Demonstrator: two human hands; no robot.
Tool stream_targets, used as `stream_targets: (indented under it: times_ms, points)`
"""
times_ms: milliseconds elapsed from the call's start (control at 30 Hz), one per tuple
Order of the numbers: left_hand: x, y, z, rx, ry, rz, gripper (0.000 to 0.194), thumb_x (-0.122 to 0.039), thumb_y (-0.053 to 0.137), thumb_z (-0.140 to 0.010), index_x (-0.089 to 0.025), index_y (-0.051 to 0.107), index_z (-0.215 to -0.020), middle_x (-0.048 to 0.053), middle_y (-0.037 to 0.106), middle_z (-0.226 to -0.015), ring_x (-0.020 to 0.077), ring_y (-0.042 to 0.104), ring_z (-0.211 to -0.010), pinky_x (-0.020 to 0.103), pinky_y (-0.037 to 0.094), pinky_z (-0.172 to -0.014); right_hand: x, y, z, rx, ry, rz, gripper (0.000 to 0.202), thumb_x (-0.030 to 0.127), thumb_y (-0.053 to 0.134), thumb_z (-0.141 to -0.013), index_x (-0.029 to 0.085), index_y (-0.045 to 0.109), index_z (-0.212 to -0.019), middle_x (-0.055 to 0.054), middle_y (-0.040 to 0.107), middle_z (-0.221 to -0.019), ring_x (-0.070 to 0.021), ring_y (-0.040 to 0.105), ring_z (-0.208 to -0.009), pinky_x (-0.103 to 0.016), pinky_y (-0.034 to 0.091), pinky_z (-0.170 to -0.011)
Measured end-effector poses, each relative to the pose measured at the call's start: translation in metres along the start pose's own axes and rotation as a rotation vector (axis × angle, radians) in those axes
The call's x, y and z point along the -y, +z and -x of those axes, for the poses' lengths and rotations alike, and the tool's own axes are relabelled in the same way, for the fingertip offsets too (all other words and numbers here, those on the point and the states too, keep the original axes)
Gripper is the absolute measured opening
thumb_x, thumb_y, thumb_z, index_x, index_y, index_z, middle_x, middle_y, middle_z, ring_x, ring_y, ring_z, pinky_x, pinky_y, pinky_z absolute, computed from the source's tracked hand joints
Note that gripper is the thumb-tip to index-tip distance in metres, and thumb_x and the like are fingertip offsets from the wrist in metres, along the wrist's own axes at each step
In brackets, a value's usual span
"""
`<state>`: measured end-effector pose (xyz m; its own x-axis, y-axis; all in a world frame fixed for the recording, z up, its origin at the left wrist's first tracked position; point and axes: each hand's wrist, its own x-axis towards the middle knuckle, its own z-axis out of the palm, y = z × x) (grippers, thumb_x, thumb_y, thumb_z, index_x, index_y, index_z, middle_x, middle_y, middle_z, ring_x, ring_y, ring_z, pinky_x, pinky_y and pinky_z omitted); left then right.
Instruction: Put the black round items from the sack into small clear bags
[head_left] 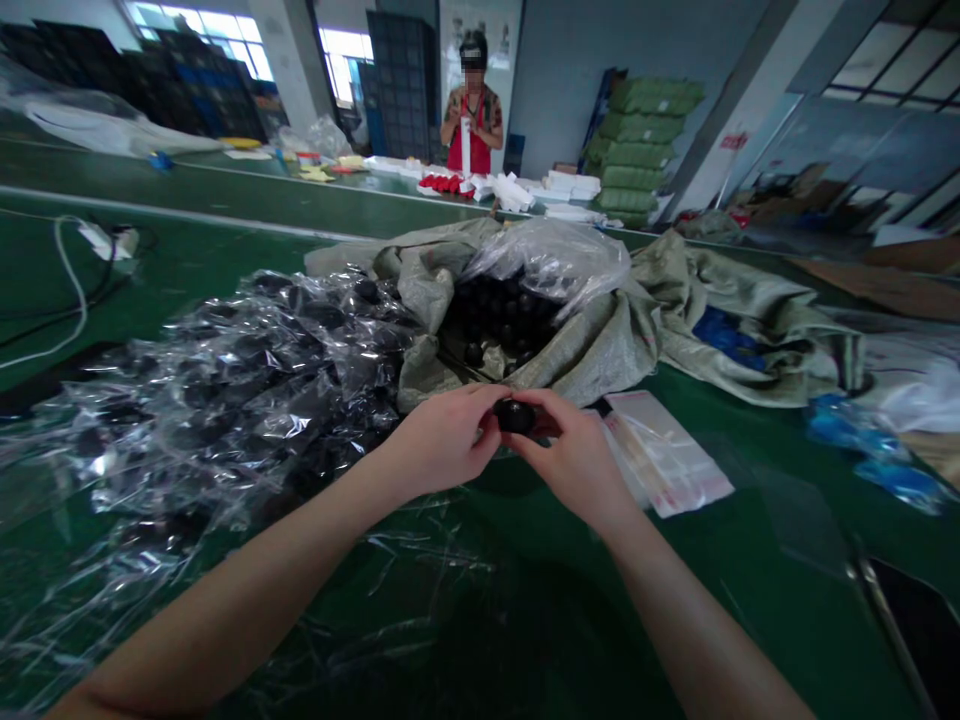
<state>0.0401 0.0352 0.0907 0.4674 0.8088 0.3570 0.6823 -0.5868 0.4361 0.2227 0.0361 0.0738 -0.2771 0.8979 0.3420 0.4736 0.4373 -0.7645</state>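
Note:
Between my hands is a small round black object (pixel 515 416) with a glossy surface; its exact kind is unclear. My left hand (pixel 448 438) pinches it from the left, and my right hand (pixel 571 450) grips its right side with thumb and fingers. Just beyond them lies an open woven sack (pixel 600 345), with many similar black round pieces (pixel 501 312) inside. To the left is a large heap of black pieces in clear plastic wrappers (pixel 277 350). A stack of clear plastic bags (pixel 664 450) lies beside my right hand.
A second sack (pixel 742 340) with blue items stands to the right, near blue wrapped pieces (pixel 862 430). A phone (pixel 911 620) lies at the right edge. Plastic strips litter the green table (pixel 480 640). Across it, another person (pixel 474 110) holds a white item.

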Motion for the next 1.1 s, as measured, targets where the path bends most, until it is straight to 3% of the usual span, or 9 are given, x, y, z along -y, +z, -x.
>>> stream_targets:
  times_ms: [167,267,400,500,600,767,900,1100]
  points:
    - [0.023,-0.01,-0.006,-0.085,0.086,0.307,0.034,-0.028,0.053,-0.091,-0.016,0.058,-0.122,0.001,0.063,-0.079,0.0093,0.054,-0.061,0.022,0.046,-0.059,0.005,-0.013,-0.002,-0.028,0.02,-0.054,0.037,0.023,0.078,-0.073,0.023,0.065,-0.108,-0.005,0.071,-0.106,-0.0199,0.068,-0.091,-0.036,0.057,-0.081]
    - [0.044,-0.013,-0.011,-0.133,0.105,0.379,0.039,-0.035,0.061,-0.088,-0.015,0.06,-0.121,0.007,0.067,-0.098,0.0147,0.062,-0.085,0.027,0.051,-0.075,0.008,-0.02,-0.003,0.01,0.029,-0.105,0.039,0.025,0.079,-0.072,0.024,0.065,-0.108,-0.005,0.071,-0.108,-0.0196,0.068,-0.091,-0.035,0.058,-0.08]
    - [0.057,-0.012,-0.014,0.062,0.115,0.456,0.057,-0.038,0.075,-0.076,-0.017,0.057,-0.127,0.012,0.065,-0.124,0.0235,0.061,-0.113,0.04,0.048,-0.098,0.009,-0.026,-0.003,0.094,0.008,-0.173,0.041,0.029,0.079,-0.073,0.025,0.065,-0.111,-0.004,0.071,-0.108,-0.0187,0.068,-0.09,-0.035,0.058,-0.079]
    - [0.053,-0.01,-0.013,0.248,0.083,0.618,0.054,-0.035,0.075,-0.076,-0.018,0.06,-0.124,0.011,0.068,-0.12,0.0225,0.064,-0.109,0.041,0.049,-0.097,0.008,-0.029,-0.002,0.149,-0.006,-0.217,0.04,0.031,0.078,-0.075,0.027,0.065,-0.113,-0.002,0.071,-0.107,-0.0183,0.068,-0.092,-0.035,0.057,-0.081]
    - [0.045,-0.007,-0.012,0.333,0.013,0.78,0.047,-0.029,0.075,-0.075,-0.017,0.063,-0.119,0.009,0.071,-0.112,0.0209,0.067,-0.102,0.04,0.052,-0.093,0.006,-0.031,-0.002,0.184,-0.006,-0.233,0.041,0.03,0.077,-0.077,0.029,0.065,-0.115,-0.002,0.07,-0.11,-0.0185,0.067,-0.096,-0.036,0.057,-0.084]
    - [0.035,-0.004,-0.012,0.309,-0.07,0.837,0.04,-0.027,0.075,-0.074,-0.016,0.064,-0.111,0.009,0.072,-0.107,0.0199,0.069,-0.096,0.039,0.055,-0.088,0.004,-0.035,-0.003,0.234,-0.015,-0.252,0.042,0.026,0.075,-0.077,0.031,0.065,-0.117,-0.002,0.066,-0.117,-0.0191,0.065,-0.105,-0.038,0.055,-0.092]
    - [0.03,-0.001,-0.012,0.277,-0.096,0.847,0.037,-0.028,0.075,-0.074,-0.015,0.064,-0.107,0.007,0.071,-0.102,0.0188,0.068,-0.092,0.039,0.055,-0.086,0.003,-0.04,-0.004,0.285,0.002,-0.278,0.045,0.027,0.074,-0.078,0.032,0.064,-0.121,-0.002,0.065,-0.118,-0.0191,0.065,-0.104,-0.037,0.058,-0.088]
    - [0.028,0.005,-0.012,0.231,-0.147,0.887,0.035,-0.029,0.076,-0.073,-0.015,0.064,-0.102,0.005,0.07,-0.094,0.0172,0.067,-0.085,0.036,0.055,-0.081,0.007,-0.045,-0.003,0.255,-0.001,-0.256,0.045,0.03,0.066,-0.084,0.03,0.058,-0.128,-0.004,0.064,-0.124,-0.0173,0.067,-0.096,-0.035,0.059,-0.083]
